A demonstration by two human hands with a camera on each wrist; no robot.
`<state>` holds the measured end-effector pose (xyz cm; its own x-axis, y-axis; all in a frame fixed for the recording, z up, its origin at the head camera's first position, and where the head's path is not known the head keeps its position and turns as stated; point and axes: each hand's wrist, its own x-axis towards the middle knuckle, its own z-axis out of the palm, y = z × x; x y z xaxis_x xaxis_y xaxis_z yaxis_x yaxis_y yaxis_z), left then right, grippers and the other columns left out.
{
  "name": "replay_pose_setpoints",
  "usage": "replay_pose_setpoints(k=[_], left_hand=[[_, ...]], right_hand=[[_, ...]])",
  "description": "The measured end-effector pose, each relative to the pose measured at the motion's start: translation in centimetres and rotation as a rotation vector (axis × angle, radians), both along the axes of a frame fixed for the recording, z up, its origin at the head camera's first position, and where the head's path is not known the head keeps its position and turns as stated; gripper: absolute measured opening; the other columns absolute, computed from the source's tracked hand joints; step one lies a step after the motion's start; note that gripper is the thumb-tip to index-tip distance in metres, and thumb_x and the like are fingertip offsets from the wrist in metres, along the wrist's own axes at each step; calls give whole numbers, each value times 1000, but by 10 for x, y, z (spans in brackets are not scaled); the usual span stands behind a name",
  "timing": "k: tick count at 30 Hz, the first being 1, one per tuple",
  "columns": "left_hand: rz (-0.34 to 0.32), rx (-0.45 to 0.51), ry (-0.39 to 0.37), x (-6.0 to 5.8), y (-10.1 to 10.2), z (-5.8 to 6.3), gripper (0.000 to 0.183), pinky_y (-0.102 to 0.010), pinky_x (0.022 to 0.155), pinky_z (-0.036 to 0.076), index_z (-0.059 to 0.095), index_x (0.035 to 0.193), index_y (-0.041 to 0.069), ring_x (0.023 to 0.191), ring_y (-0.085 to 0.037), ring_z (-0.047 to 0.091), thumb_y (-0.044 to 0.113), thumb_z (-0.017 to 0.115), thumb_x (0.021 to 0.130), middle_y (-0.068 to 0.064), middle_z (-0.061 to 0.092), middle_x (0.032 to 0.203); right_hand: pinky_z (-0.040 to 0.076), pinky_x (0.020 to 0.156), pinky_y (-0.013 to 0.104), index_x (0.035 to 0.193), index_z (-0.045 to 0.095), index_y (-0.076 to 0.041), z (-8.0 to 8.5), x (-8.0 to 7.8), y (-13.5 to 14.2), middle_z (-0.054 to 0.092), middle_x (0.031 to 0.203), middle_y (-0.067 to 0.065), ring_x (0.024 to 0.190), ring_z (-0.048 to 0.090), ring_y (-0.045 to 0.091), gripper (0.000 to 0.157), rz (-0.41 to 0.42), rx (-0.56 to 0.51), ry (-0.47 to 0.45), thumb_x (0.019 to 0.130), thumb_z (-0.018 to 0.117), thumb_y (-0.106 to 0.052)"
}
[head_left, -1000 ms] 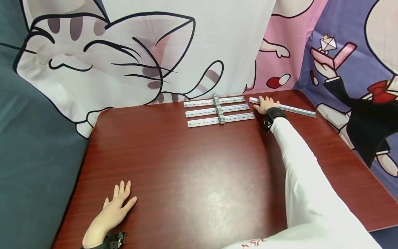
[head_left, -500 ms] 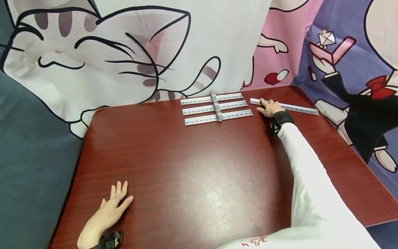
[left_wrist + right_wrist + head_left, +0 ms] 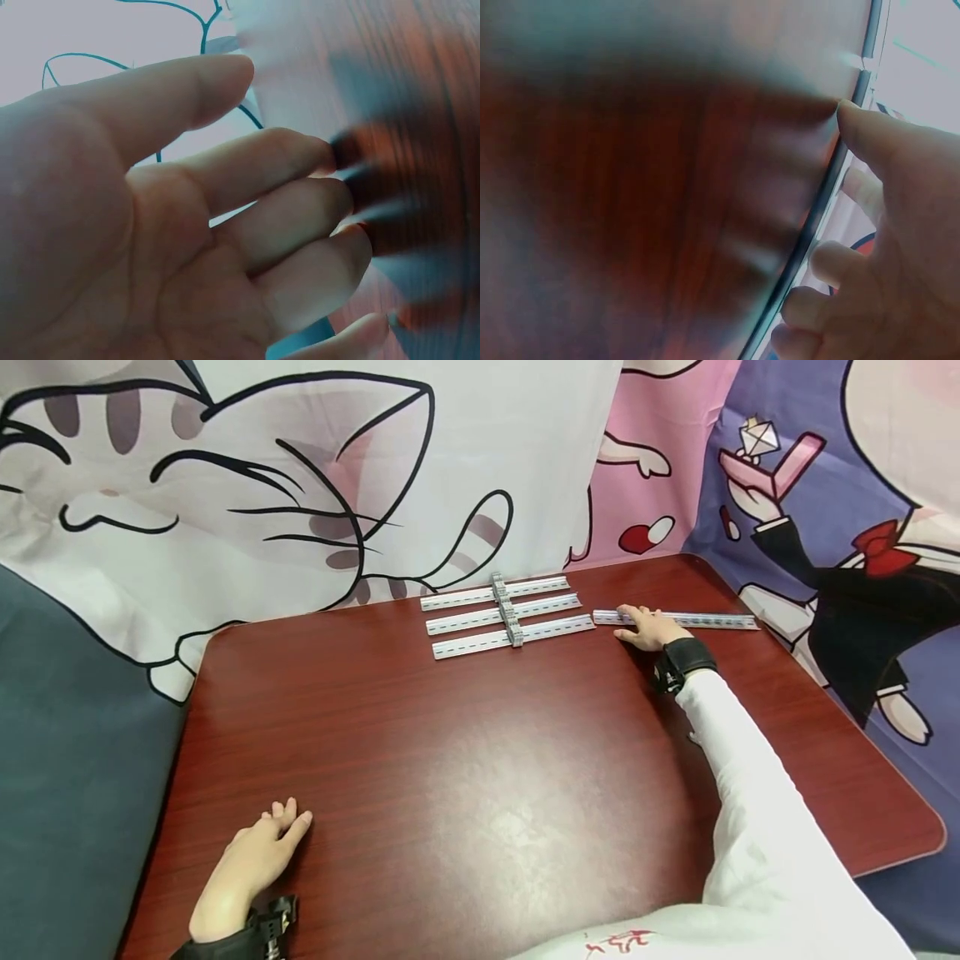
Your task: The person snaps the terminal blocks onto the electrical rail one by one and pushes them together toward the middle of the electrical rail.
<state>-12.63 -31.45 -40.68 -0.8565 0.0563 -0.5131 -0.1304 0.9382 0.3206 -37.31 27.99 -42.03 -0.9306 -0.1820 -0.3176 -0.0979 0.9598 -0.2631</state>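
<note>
My right hand [image 3: 651,628] is at the left part of a slotted metal DIN rail [image 3: 712,621] at the back right of the table. Its thumb is at the near edge and its fingers bend over the far side. The right wrist view shows the thumb tip [image 3: 847,112] at the rail's dark edge [image 3: 810,225]. Left of it lie several parallel rails, the nearest one [image 3: 471,645] almost end to end with the held rail. A ribbed grey strip [image 3: 507,608] lies across them. My left hand [image 3: 255,856] rests at the table's front left, fingers loosely bent, holding nothing.
The brown table [image 3: 450,735] has rounded back corners. A white cloth with a cat drawing [image 3: 300,485] hangs right behind its back edge, and a purple printed cloth [image 3: 825,527] borders the right side.
The right hand has turned the DIN rail and drawn its left end nearer, closer in line with the nearest rail. The left fingers have bent slightly more. The head view has shifted.
</note>
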Motion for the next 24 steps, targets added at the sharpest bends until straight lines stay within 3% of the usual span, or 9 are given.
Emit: replay_pose_setpoints(k=[17,24], left_hand=[[1,-39,5,-2,5,1,71,-71,101,28,23,146,-11,131,-62,23,45,31,104,-42,19,144],[-24,-64,3,-2,9,0,73,-70,101,30,22,145,-16,127,-65,27,44,30,104,-46,18,142]], right_hand=[[18,109,71,148,26,-2,-2,40,-7,17,152,38,137,12,64,62,45,-89,-12,99,52,-29],[23,108,71,148,28,-4,-3,55,-18,19,152,38,138,16,62,62,80,-54,21,98,53,-30]])
